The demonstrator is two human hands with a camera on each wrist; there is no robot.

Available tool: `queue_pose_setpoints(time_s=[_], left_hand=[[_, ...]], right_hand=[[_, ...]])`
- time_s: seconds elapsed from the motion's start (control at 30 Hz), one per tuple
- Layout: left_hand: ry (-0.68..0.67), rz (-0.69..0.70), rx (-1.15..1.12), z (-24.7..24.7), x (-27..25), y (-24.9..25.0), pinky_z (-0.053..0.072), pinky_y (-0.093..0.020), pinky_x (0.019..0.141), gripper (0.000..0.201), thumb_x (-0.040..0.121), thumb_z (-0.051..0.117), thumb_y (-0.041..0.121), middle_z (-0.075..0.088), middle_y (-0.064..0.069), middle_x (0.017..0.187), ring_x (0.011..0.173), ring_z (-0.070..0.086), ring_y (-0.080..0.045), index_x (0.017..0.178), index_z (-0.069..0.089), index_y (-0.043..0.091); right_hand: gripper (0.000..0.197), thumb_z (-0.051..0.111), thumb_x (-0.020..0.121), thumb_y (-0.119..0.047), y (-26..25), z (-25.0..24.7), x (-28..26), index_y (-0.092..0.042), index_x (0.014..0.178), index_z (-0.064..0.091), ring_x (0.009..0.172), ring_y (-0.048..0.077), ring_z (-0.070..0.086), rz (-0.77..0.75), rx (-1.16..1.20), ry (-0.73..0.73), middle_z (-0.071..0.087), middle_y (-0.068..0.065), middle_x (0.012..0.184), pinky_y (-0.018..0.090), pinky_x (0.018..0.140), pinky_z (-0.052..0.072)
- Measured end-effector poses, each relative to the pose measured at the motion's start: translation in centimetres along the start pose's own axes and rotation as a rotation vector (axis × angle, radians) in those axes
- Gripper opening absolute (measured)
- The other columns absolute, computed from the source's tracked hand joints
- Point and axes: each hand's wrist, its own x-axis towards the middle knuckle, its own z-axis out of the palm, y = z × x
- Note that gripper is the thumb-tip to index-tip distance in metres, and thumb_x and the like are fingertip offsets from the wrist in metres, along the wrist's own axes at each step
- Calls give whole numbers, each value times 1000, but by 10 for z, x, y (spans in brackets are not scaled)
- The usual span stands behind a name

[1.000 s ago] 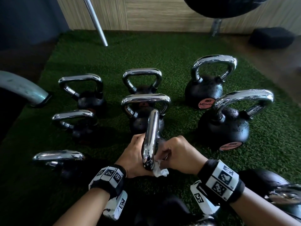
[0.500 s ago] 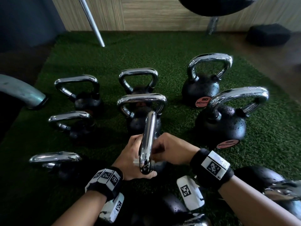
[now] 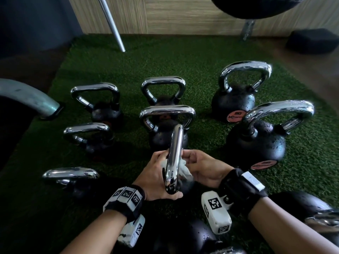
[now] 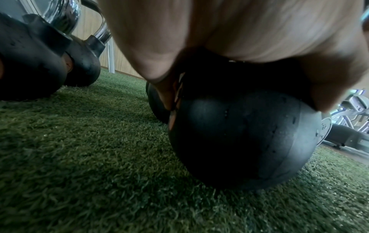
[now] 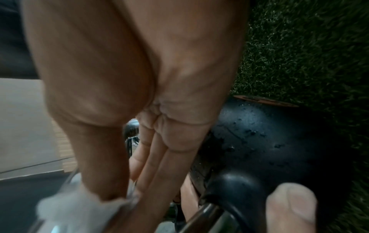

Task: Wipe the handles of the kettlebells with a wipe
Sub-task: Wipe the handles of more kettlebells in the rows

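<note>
A black kettlebell point(image 4: 239, 137) stands on the green turf close in front of me, and its chrome handle point(image 3: 175, 154) is seen edge-on. My left hand point(image 3: 156, 178) grips that handle from the left, thumb curled under its near end. My right hand point(image 3: 200, 167) holds a crumpled white wipe point(image 3: 183, 168) against the handle's right side. In the right wrist view the wipe point(image 5: 75, 208) is pinched between thumb and fingers, next to the wet black body point(image 5: 269, 141). The left wrist view shows my palm point(image 4: 229, 31) over the ball.
Several other chrome-handled kettlebells stand around on the turf point(image 3: 183, 57): one just behind point(image 3: 167, 114), big ones at right point(image 3: 256, 143) and far right point(image 3: 236, 99), smaller ones at left point(image 3: 88, 132). A slanted steel bar point(image 3: 113, 26) and a grey metal foot point(image 3: 27, 96) lie beyond.
My right hand has turned from knuckles-up over the handle to palm-up beside it, and the wipe shows again low on the handle's right side. The left hand keeps its grip.
</note>
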Motion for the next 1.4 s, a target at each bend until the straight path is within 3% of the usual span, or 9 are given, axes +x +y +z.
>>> queue_pose_setpoints(time_s=[0.17, 0.3, 0.4, 0.53, 0.67, 0.93, 1.03, 1.27, 1.4], left_hand=[[22, -30, -2, 8, -2, -6, 37, -19, 114, 100, 48, 82, 71, 34, 10, 145, 143, 12, 5, 132, 59, 23], [53, -22, -78, 2, -2, 1, 39, -22, 114, 94, 46, 90, 58, 37, 16, 142, 144, 22, -3, 128, 45, 45], [69, -11, -112, 3, -3, 2, 40, -25, 115, 98, 45, 92, 53, 36, 16, 142, 146, 22, -6, 128, 39, 52], [91, -32, -114, 12, -2, -8, 40, -28, 116, 114, 43, 92, 59, 36, 10, 142, 144, 26, -4, 141, 40, 34], [64, -55, -78, 18, -1, -16, 37, -28, 117, 132, 42, 88, 68, 32, 8, 146, 142, 24, -1, 151, 31, 22], [55, -53, -42, 25, 1, -24, 30, -26, 119, 129, 44, 86, 72, 33, 9, 146, 146, 23, -5, 149, 32, 20], [52, -73, 6, 26, 4, -24, 27, -24, 120, 130, 40, 83, 75, 35, 10, 144, 145, 26, -9, 147, 33, 21], [75, -69, -65, 20, -2, -17, 31, -30, 120, 132, 42, 87, 68, 32, 7, 148, 144, 25, -6, 151, 26, 24], [75, -79, -117, 15, -5, -10, 36, -30, 119, 133, 41, 90, 63, 27, 13, 150, 144, 20, 0, 153, 26, 29]], right_hand=[[55, 61, 78, 22, 2, 2, 1, 13, 130, 47, 81, 20, 74, -78, -57, 24, 69, 19, 105, 27, 67, 62], [37, 60, 77, 22, -4, -4, 14, -8, 99, 58, 68, 22, 66, -238, -33, 269, 57, 27, 105, 27, 52, 57], [39, 57, 84, 25, -5, 0, 12, -12, 97, 50, 66, 26, 60, -269, -97, 301, 53, 31, 111, 27, 50, 57], [51, 72, 75, 18, -9, 11, 13, -15, 99, 42, 69, 26, 63, -387, -268, 467, 65, 28, 101, 33, 57, 57], [48, 74, 80, 15, -15, 16, 20, -19, 94, 43, 73, 31, 69, -513, -371, 739, 74, 18, 88, 45, 67, 56], [46, 79, 74, -4, -22, 17, 22, -24, 97, 44, 65, 22, 73, -530, -799, 1004, 75, 0, 75, 51, 71, 61], [44, 82, 75, -18, -18, 18, 26, -22, 100, 46, 65, 19, 71, -465, -821, 1065, 75, -2, 74, 40, 70, 58], [48, 82, 75, -14, -23, 25, 28, -18, 107, 46, 65, 16, 67, -399, -832, 1083, 72, 2, 72, 20, 59, 47], [60, 77, 74, -3, -24, 25, 26, -14, 120, 39, 46, 20, 59, -226, -820, 933, 73, 21, 73, 22, 43, 45]])
